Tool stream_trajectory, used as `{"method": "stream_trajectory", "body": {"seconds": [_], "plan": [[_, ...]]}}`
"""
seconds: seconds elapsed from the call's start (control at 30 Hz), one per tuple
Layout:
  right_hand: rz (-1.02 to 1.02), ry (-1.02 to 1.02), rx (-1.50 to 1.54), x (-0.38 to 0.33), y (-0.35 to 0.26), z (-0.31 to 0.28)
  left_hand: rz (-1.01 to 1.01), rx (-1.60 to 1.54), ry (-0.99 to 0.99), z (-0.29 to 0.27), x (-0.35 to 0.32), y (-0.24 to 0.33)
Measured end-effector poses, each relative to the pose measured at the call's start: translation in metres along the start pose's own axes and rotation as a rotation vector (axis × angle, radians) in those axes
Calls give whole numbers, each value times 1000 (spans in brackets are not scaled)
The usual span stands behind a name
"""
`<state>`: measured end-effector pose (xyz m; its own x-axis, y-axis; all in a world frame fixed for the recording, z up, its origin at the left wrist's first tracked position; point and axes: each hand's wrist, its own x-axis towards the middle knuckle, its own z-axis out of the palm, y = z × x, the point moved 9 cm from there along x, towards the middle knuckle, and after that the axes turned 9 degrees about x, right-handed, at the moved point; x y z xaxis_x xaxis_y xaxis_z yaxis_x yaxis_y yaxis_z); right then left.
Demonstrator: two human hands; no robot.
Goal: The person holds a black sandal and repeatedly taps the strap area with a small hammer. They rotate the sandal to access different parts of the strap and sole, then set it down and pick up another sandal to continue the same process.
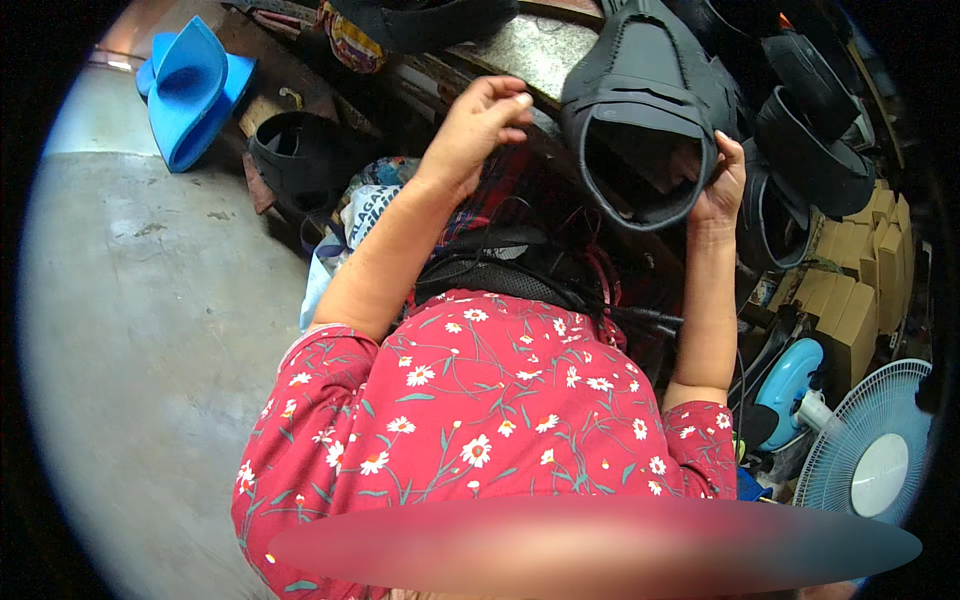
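In front of me at the upper right is a black shoe upper (640, 95), with its wide round opening turned toward me. Along its top run lines of stitching and a raised band. My right hand (720, 185) grips the right rim of that opening, thumb outside and some fingertips showing dimly inside. To the left of the upper, apart from it, my left hand (485, 130) is raised with fingers curled and thumb drawn in against them. Anything small pinched there cannot be made out.
Black shoe uppers (815, 165) are heaped at right; another (295, 160) sits at left. A blue foam-like piece (190, 95) lies beyond it. Behind the hands is a worktop (530, 50). Cardboard boxes (845, 310) and a fan (870, 450) stand at right. Grey floor (140, 350) spreads left.
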<state>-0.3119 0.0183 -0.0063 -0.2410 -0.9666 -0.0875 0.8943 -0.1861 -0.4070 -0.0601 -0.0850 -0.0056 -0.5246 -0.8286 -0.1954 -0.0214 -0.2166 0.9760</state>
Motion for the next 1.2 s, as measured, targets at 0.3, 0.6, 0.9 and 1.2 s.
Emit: {"method": "stream_trajectory", "body": {"seconds": [0.3, 0.6, 0.9, 1.2], "plan": [[149, -313, -23, 9, 9, 33, -68, -554, -343, 55, -2, 26], [-347, 146, -948, 1, -22, 27, 208, -483, -180, 60, 3, 70], [-801, -102, -1248, -35, -41, 107, 247, -435, -204, 70, 8, 71], [-902, -271, -1871, -40, -6, 180, 267, -392, -219, 78, 3, 76]]}}
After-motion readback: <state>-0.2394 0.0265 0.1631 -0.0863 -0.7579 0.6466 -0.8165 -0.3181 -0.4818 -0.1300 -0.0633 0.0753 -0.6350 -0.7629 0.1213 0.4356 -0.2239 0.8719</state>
